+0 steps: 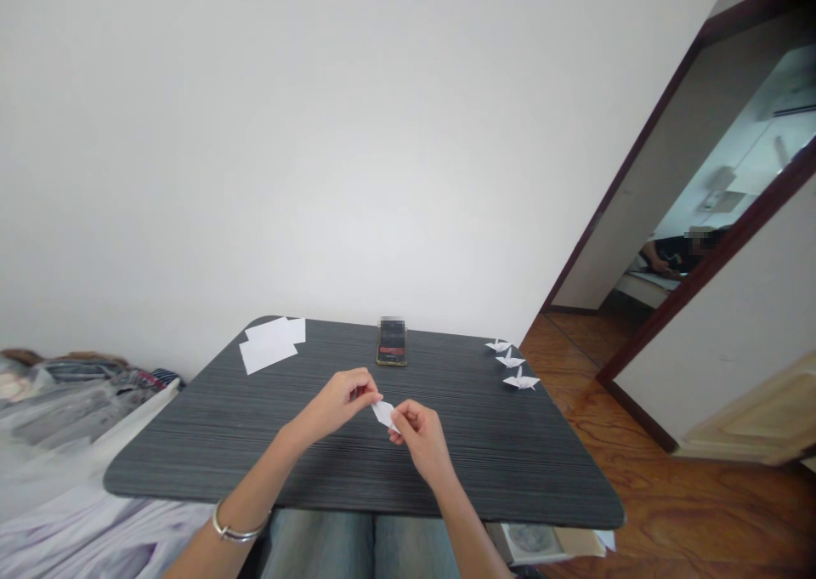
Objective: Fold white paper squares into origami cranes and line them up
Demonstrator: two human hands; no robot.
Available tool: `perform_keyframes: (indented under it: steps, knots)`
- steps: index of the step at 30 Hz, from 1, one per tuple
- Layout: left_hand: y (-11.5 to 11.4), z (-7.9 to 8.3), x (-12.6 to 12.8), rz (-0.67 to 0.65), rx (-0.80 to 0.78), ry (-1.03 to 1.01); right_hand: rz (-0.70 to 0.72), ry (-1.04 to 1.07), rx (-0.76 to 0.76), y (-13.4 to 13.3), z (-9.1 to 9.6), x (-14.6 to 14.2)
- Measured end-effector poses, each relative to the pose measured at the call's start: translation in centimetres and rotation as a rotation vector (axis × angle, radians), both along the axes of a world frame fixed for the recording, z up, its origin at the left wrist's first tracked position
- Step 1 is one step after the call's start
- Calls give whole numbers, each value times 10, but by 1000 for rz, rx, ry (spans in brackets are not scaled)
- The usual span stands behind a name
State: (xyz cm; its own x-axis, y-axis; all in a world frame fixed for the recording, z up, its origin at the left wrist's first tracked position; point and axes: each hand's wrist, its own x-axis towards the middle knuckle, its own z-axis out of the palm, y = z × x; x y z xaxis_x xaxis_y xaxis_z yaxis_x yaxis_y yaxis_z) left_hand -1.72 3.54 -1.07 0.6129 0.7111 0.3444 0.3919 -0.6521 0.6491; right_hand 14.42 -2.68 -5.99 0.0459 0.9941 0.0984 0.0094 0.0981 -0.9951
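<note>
A small folded piece of white paper is held between both hands above the dark table. My left hand pinches its upper left end between thumb and fingers. At the lower right end, my right hand grips the paper, its fingertips partly covering it. Three white paper cranes stand in a row at the table's right edge; the nearest paper crane has its wings spread. Flat sheets of white paper overlap at the back left of the table.
A phone lies on the dark table near the wall. Clothes and bedding are heaped at the left. Under the table's right front is an open box. Through a doorway at right, a person is partly visible.
</note>
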Motion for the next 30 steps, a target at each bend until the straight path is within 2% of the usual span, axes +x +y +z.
perform_keyframes:
  steps: [10,16,21,30]
  knots:
    - [-4,2,1,-4,-13,-1,-67,-54,39,-1,-2,-1]
    - [0,-3,-1,-86,-49,-12,-67,-39,31,1,-5,1]
    - [0,1,-3,-124,-58,-18,-68,-28,23,2,-5,1]
    - [-5,1,1,-91,-8,-5,-47,-36,21,1,-1,1]
